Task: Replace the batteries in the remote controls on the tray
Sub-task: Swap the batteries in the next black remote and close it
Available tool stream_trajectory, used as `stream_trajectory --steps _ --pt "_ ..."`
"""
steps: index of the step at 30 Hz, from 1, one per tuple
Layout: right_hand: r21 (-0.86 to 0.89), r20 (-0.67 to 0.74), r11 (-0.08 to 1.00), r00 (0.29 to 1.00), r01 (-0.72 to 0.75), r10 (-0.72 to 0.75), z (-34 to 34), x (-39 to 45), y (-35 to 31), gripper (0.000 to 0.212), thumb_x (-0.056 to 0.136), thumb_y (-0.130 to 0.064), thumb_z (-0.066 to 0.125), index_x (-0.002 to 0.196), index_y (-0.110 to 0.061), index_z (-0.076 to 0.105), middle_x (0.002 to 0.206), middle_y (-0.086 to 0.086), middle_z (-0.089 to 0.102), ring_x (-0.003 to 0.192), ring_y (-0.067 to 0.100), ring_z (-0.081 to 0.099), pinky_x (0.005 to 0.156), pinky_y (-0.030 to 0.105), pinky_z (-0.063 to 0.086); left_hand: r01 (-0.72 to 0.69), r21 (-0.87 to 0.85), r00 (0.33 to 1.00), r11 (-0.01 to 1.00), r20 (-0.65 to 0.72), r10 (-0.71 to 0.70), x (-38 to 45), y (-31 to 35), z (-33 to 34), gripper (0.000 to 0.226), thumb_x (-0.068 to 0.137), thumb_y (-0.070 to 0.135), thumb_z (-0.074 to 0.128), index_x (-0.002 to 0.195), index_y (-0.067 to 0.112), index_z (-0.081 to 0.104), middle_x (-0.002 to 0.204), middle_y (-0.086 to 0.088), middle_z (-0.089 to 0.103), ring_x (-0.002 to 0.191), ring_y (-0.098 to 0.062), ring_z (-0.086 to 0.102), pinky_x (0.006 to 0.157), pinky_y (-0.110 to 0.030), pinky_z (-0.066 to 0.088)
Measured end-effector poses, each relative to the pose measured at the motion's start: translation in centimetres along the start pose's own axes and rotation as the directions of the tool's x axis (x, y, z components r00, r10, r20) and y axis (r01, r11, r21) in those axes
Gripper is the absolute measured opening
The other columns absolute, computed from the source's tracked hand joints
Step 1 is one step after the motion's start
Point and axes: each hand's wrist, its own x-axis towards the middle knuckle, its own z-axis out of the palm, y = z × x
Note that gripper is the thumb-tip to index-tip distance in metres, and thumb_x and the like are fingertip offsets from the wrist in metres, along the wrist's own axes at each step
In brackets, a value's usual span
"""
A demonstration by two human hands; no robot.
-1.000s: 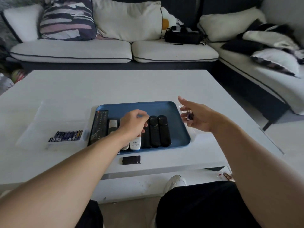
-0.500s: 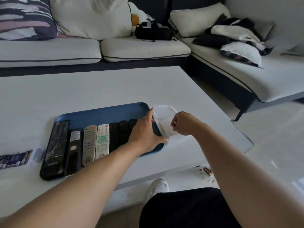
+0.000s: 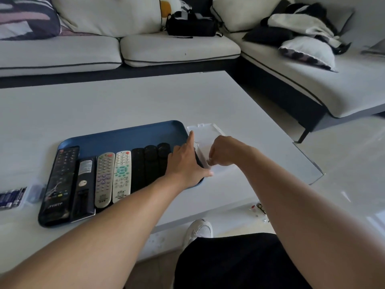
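Observation:
A blue tray (image 3: 125,132) on the white table holds several remotes side by side: a large black one (image 3: 60,180), a black one lying face down (image 3: 84,184), a grey one (image 3: 104,178), a white one (image 3: 121,176) and slim black ones (image 3: 151,161). My left hand (image 3: 185,163) lies flat over the tray's right end, fingers straight, thumb against a clear plastic box (image 3: 205,132) beside the tray. My right hand (image 3: 225,151) hovers over that box, fingers curled down and pinching a small battery; most of it is hidden. A pack of new batteries (image 3: 11,198) lies at the far left.
The table's right edge (image 3: 308,167) is close to my right arm. A white shoe (image 3: 199,229) and small scraps (image 3: 258,208) are on the floor below the front edge. A sofa with cushions and a black bag (image 3: 191,26) runs behind and to the right.
My left hand left the middle remotes and moved to the tray's right end. My right hand came down from the air onto the clear box. The view turned to the right.

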Motion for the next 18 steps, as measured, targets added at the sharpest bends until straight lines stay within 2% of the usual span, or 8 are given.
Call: stream_trajectory --steps 3,6,8,11,13,16,18 --pt "-0.096 0.031 0.995 0.999 0.014 -0.011 -0.2 -0.2 -0.3 0.017 0.091 -0.023 0.063 0.104 -0.016 0.07 0.093 -0.002 0.066 0.083 0.02 0.061 0.058 0.026 0.043 -0.001 -0.012 1.0 1.0 0.022 0.001 -0.2 -0.1 0.0 0.135 0.064 0.045 0.087 0.16 0.025 -0.006 0.137 0.001 0.056 0.129 -0.027 0.04 0.104 -0.04 0.037" --pt "-0.167 0.048 0.986 0.999 0.028 -0.02 -0.4 -0.5 -0.5 0.018 0.092 -0.009 0.052 0.102 -0.012 0.066 0.095 0.003 0.063 0.08 0.022 0.056 0.054 0.024 0.04 0.0 0.007 0.999 1.0 0.054 0.0 -0.4 0.0 -0.3 0.138 0.064 0.043 0.089 0.16 0.025 -0.009 0.143 0.0 0.052 0.132 -0.029 0.037 0.108 -0.043 0.036" --pt "-0.183 0.044 0.983 0.999 0.026 -0.018 -0.6 -0.7 -0.7 0.025 0.091 -0.008 0.051 0.109 -0.014 0.067 0.107 0.002 0.067 0.091 0.023 0.062 0.067 0.026 0.05 -0.005 0.017 0.998 1.0 0.059 0.004 -0.4 0.0 -0.8 0.137 0.065 0.04 0.089 0.16 0.025 -0.009 0.145 0.0 0.049 0.135 -0.03 0.036 0.11 -0.045 0.035" --pt "-0.165 0.047 0.986 0.999 0.019 -0.011 -0.9 -1.2 -1.3 0.035 0.093 -0.01 0.05 0.123 -0.018 0.067 0.119 0.001 0.066 0.098 0.022 0.063 0.077 0.028 0.051 0.004 0.025 0.999 1.0 0.033 -0.005 -0.9 -0.6 -1.9 0.137 0.065 0.04 0.09 0.16 0.025 -0.009 0.147 0.0 0.048 0.137 -0.03 0.035 0.112 -0.046 0.034" --pt "-0.156 0.045 0.988 0.999 -0.013 0.02 -1.2 -1.5 -1.1 0.035 0.094 -0.01 0.05 0.124 -0.019 0.066 0.123 0.001 0.065 0.097 0.02 0.061 0.081 0.027 0.051 0.009 0.014 0.999 1.0 0.032 -0.009 -1.0 -0.8 -2.5 0.137 0.066 0.043 0.09 0.16 0.024 -0.008 0.147 0.001 0.048 0.138 -0.029 0.035 0.114 -0.046 0.033" --pt "-0.07 -0.116 0.997 0.993 -0.023 0.015 -2.4 -2.1 -2.0 0.037 0.087 -0.004 0.047 0.112 -0.017 0.071 0.111 0.002 0.069 0.083 0.02 0.062 0.075 0.029 0.055 0.008 -0.065 0.999 0.998 -0.044 -0.01 -2.2 -2.1 -4.7 0.129 0.071 0.05 0.086 0.161 0.024 -0.003 0.146 0.002 0.049 0.139 -0.025 0.035 0.116 -0.044 0.03" --pt "-0.001 -0.234 1.0 0.972 0.024 -0.024 -3.6 -2.9 -3.8 0.035 0.085 -0.003 0.047 0.104 -0.017 0.073 0.103 0.004 0.07 0.083 0.023 0.065 0.074 0.031 0.058 0.001 -0.094 0.991 0.996 -0.134 -0.013 -3.2 -3.4 -6.3 0.115 0.078 0.052 0.078 0.161 0.024 0.003 0.145 0.003 0.051 0.139 -0.024 0.035 0.116 -0.042 0.029"
